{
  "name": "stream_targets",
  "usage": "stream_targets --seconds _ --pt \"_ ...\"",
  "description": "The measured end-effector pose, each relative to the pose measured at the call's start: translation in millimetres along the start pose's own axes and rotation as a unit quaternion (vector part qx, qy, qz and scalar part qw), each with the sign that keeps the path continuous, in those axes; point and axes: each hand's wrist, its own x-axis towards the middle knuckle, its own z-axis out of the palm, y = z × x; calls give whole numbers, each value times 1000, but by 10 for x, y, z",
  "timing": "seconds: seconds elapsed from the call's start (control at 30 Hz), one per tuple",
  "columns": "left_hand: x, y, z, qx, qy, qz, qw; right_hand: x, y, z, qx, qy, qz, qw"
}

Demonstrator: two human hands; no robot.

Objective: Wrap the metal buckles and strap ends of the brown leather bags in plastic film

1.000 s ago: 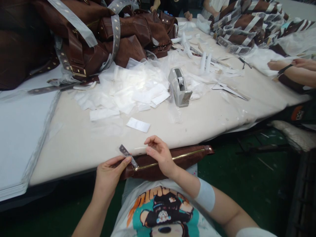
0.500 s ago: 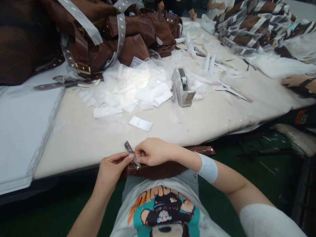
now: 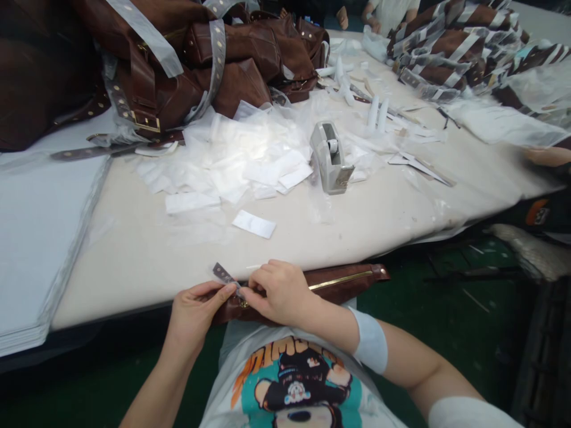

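Note:
A brown leather bag [image 3: 330, 286] lies along the near table edge against my body, its gold zipper [image 3: 341, 279] facing up. From its left end sticks out a dark, studded strap [image 3: 223, 273] with clear plastic film around it. My left hand [image 3: 196, 303] pinches this strap between thumb and fingertips. Closed on the strap from the other side is my right hand [image 3: 281, 291], its thumb and fingers close to my left fingertips. A small piece of gold hardware [image 3: 243, 303] shows just below them. The exact grip point is partly hidden by my fingers.
A tape dispenser [image 3: 332, 157] stands mid-table beside a heap of white wrapping pieces [image 3: 241, 148]. Scissors [image 3: 422, 166] lie farther right. Brown bags [image 3: 241, 59] are piled at back left, above stacked white sheets [image 3: 49, 238]. A co-worker's blurred hand [image 3: 546, 156] is at the right.
My hands have shifted slightly left with the strap, whose tip leans more to the left. My right hand has turned, and more of the zipper shows. The co-worker's hand at right has moved outward.

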Motion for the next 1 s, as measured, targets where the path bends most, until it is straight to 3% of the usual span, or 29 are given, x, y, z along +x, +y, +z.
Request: stream_targets --seconds 0.2,0.4,0.63,0.8,0.9,1.0 --pt "15 -27 -45 24 -22 19 999 -118 -60 164 35 34 -62 997" --pt "33 33 -59 38 -50 43 997 -73 -53 269 175 67 1 982" --pt "123 102 -52 80 -109 89 987 16 -78 320 342 76 30 936" --pt "86 219 -59 82 -165 27 983 -20 -23 299 448 45 64 890" --pt "32 251 -65 140 -141 16 980 -39 10 288 467 42 83 879" --pt "-6 240 -82 195 -97 75 973 -36 15 277 480 34 98 871"
